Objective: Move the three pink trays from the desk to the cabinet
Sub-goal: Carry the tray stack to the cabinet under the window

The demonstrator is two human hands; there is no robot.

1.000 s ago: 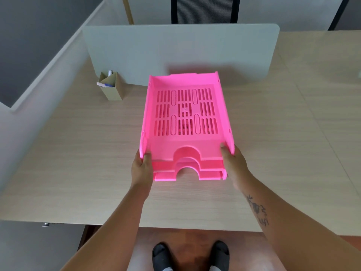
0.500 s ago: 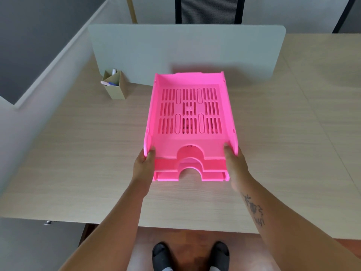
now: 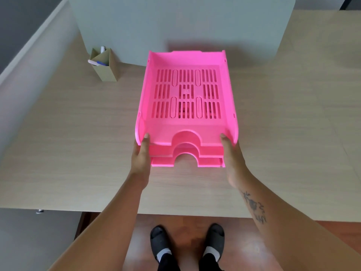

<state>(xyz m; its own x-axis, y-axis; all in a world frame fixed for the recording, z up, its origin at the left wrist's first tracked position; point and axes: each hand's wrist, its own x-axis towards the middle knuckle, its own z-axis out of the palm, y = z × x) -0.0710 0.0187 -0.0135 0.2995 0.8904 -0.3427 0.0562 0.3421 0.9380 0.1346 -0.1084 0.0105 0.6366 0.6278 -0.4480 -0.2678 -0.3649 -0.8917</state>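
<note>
A stack of pink trays (image 3: 186, 124) with slotted bottoms rests on the wooden desk (image 3: 68, 143) in front of me. Three front lips with arched cutouts show one above another at the near end. My left hand (image 3: 141, 155) grips the stack's near left corner, thumb on the top tray's rim. My right hand (image 3: 231, 155) clasps the near right corner the same way. The lower trays are mostly hidden under the top one.
A cardboard pen holder (image 3: 105, 65) with markers stands at the back left. A grey divider panel (image 3: 175, 26) runs along the desk's far edge behind the trays. My feet (image 3: 187, 243) stand on the wooden floor below the desk's near edge.
My view has shifted a little, so the trays sit slightly higher and to the right in frame. Both hands keep their hold on the near corners.
</note>
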